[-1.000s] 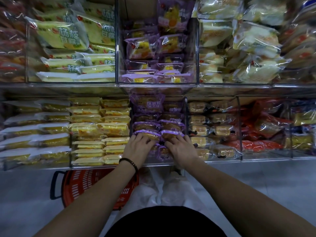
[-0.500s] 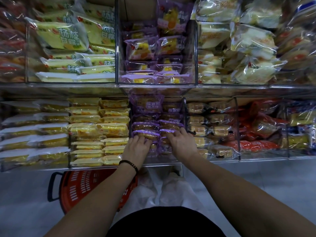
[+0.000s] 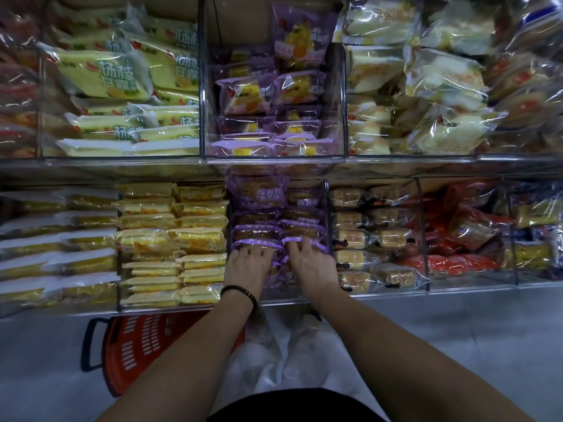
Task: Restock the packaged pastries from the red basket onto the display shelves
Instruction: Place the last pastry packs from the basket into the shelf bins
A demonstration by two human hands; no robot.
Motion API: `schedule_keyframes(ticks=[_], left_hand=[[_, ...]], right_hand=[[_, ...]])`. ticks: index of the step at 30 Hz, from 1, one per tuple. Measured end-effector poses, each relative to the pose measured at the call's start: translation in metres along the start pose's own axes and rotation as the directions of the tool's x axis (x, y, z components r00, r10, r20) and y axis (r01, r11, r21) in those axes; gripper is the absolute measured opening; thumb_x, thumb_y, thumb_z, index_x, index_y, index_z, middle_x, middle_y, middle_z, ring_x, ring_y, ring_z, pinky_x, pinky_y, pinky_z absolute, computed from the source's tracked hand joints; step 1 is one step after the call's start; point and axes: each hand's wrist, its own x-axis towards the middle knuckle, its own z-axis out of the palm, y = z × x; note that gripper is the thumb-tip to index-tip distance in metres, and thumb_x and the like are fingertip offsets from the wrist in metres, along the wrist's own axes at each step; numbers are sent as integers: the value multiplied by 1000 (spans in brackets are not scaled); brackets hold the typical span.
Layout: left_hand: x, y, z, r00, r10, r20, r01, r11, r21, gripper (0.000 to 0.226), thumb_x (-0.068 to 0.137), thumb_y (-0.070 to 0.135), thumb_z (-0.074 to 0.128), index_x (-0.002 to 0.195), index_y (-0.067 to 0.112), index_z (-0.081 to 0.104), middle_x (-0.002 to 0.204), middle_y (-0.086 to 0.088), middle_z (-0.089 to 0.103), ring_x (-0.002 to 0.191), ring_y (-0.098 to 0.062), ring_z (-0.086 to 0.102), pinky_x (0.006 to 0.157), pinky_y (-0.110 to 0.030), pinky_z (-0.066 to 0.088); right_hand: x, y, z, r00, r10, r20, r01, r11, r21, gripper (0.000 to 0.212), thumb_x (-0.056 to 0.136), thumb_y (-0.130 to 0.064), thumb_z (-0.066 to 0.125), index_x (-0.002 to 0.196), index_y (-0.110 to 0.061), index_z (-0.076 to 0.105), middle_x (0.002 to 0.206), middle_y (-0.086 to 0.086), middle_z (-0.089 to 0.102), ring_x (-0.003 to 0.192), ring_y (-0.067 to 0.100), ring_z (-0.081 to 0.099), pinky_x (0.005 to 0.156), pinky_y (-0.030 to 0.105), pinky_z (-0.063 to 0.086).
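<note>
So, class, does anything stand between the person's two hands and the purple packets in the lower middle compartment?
Nothing visible does. The left hand and the right hand both touch the purple packets directly, with no other stock between them.

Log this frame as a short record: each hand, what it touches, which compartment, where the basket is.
left hand: fingers spread, pressing on purple packets
right hand: fingers spread on the neighbouring purple packets
compartment: lower shelf, middle, between yellow packets and clear-wrapped cakes
red basket: on floor, lower left of view, contents not visible
</note>
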Motion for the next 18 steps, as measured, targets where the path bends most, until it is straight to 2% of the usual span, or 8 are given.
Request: schedule_keyframes(ticks=[2,4,6,11,15,18], left_hand=[[0,-2,-1,1000,13,-16,-13,1000,-12,28,85,14,74,110,23,67,99,-7,72,88,-32,71,77,-41,53],[0,-5,-3,999,24,-37,-24,1000,-11,30,91,16,68,118,27,66,107,-7,71,98,-32,69,86,-41,51],[0,-7,-3,998,30,-57,-30,1000,7,32,97,22,59,128,31,62,117,-6,70,111,-32,64,96,-42,45],[-10,-9,-14,996,73,-44,-72,997,36,38,97,31,60,134,28,58,127,-7,64,116,-32,60,99,-42,43],[-17,-8,-25,995,103,-6,-103,995,-18,40,97,27,60,136,24,50,128,-5,65,116,-30,64,94,-40,47],[-19,-7,-30,993,100,56,-96,993,-73,36,100,25,58,135,24,50,128,-2,67,111,-30,69,87,-39,52]], right_hand=[[0,3,3,1000,-2,-18,2,1000,3,57,94,-6,63,145,-15,39,137,13,50,87,33,73,55,36,41],[-1,8,6,999,-15,-35,15,1000,7,55,95,-11,64,144,-16,39,133,11,52,87,33,73,55,36,43],[-3,13,7,999,-27,-23,28,999,28,60,92,-20,70,142,-19,37,131,10,52,87,32,73,56,37,47],[-15,19,6,999,-26,-22,28,997,67,73,82,-35,81,137,-20,34,134,10,42,85,27,70,58,36,49],[-18,20,4,993,-55,-103,70,986,149,59,88,-36,70,135,-19,38,137,9,40,90,28,70,60,35,50],[-10,21,-3,983,-5,-183,60,955,292,45,93,-36,61,131,-17,47,130,7,46,92,29,68,62,35,48]])
